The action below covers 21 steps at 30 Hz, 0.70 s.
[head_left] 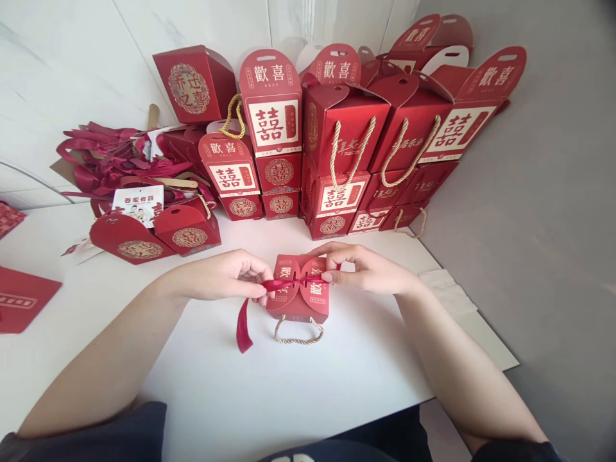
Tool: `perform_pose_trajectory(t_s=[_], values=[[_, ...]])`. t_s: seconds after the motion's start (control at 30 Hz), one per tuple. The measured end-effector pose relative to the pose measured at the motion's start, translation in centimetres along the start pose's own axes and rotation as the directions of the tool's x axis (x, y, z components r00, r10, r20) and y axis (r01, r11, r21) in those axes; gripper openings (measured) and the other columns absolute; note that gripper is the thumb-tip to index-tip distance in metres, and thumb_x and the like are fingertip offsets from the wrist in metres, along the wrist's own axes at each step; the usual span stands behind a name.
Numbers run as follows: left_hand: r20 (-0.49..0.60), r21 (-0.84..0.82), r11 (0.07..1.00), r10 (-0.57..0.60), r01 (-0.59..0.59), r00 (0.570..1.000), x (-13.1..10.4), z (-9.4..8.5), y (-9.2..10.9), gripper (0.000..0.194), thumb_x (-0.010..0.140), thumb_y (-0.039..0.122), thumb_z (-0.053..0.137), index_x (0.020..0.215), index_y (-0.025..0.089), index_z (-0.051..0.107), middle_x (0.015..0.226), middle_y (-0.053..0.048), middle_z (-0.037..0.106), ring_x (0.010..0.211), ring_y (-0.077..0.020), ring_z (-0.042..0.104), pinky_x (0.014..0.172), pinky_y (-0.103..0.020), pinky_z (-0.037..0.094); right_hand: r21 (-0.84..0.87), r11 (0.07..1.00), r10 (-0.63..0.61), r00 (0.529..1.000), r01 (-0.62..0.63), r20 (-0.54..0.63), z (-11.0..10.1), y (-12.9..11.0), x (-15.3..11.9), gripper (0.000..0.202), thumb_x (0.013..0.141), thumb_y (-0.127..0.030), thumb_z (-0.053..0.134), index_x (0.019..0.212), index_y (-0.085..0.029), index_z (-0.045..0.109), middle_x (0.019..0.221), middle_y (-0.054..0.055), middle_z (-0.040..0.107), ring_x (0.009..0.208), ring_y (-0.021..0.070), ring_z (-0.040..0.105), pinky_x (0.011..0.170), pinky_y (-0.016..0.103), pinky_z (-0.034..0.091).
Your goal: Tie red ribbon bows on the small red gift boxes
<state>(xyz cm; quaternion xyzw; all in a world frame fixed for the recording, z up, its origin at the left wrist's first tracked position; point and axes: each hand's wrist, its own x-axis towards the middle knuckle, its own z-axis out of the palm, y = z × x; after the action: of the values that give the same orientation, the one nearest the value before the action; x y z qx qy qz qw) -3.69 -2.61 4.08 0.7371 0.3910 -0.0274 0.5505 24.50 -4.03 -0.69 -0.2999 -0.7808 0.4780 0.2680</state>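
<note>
A small red gift box (pixel 302 307) with rounded closing flaps sits on the white table in front of me. Dark red ribbon (pixel 244 330) crosses its top, gathered at the middle where the flaps meet. My left hand (pixel 243 276) pinches one side of the ribbon at the box's left edge, and a loose tail hangs down to the table. On the other side, my right hand (pixel 359 269) pinches the ribbon between thumb and fingers. Both hands pull the ribbon fairly straight. A twisted gold cord handle (pixel 299 341) rests on the table at the box's near side.
Stacked red gift boxes (pixel 279 106) stand along the back wall. At the left lie a heap of dark red ribbons (pixel 110 151), open boxes (pixel 128 240) and a white printed card (pixel 138 204). A red flat piece (pixel 26 298) lies far left. A grey wall (pixel 543 212) borders the right.
</note>
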Motion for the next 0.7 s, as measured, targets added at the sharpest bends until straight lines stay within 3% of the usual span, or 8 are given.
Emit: perform_pose_trajectory(t_s=[0.1,0.27,0.5,0.7], values=[[-0.021,-0.032,0.999,0.007,-0.008,1.000,0.0,0.4,-0.1,0.019,0.087,0.035,0.061,0.089,0.017,0.063,0.082,-0.003,0.067,0.076,-0.0155,0.064,0.070,-0.026,0.050,-0.063,0.998,-0.023,0.998,0.019,-0.057,0.7,-0.4,0.2,0.029,0.092,-0.034,0.060,0.070,-0.020,0.049,0.120,0.007,0.064,0.104,0.0210,0.061,0.093,0.037,0.046],[-0.136,-0.004,0.999,0.038,-0.039,0.990,0.9,1.4,-0.4,0.030,0.090,0.041,0.057,0.074,0.016,0.057,0.070,0.001,0.060,0.065,-0.0108,0.056,0.064,-0.023,0.044,-0.164,0.987,-0.018,0.991,-0.004,-0.134,2.2,-0.7,0.4,0.027,0.085,-0.028,0.068,0.074,-0.020,0.045,0.112,0.005,0.065,0.093,0.0186,0.060,0.083,0.033,0.046],[-0.019,-0.139,0.989,0.051,-0.053,0.999,1.5,0.8,-0.6,0.029,0.088,0.037,0.060,0.071,0.014,0.057,0.068,0.001,0.060,0.064,-0.0103,0.056,0.064,-0.022,0.042,-0.172,0.982,0.066,0.994,-0.080,-0.089,2.3,-0.7,0.4,0.010,0.087,-0.027,0.066,0.088,-0.020,0.060,0.101,0.003,0.065,0.091,0.0183,0.060,0.081,0.031,0.046],[0.012,-0.118,0.990,0.076,-0.075,0.997,1.5,0.7,-0.9,0.029,0.089,0.038,0.060,0.073,0.014,0.059,0.072,-0.001,0.063,0.068,-0.0116,0.058,0.068,-0.023,0.044,0.042,0.999,0.026,1.000,-0.025,-0.007,1.1,-0.5,0.2,0.030,0.096,-0.039,0.054,0.075,-0.018,0.057,0.112,0.006,0.065,0.098,0.0191,0.060,0.087,0.034,0.047]])
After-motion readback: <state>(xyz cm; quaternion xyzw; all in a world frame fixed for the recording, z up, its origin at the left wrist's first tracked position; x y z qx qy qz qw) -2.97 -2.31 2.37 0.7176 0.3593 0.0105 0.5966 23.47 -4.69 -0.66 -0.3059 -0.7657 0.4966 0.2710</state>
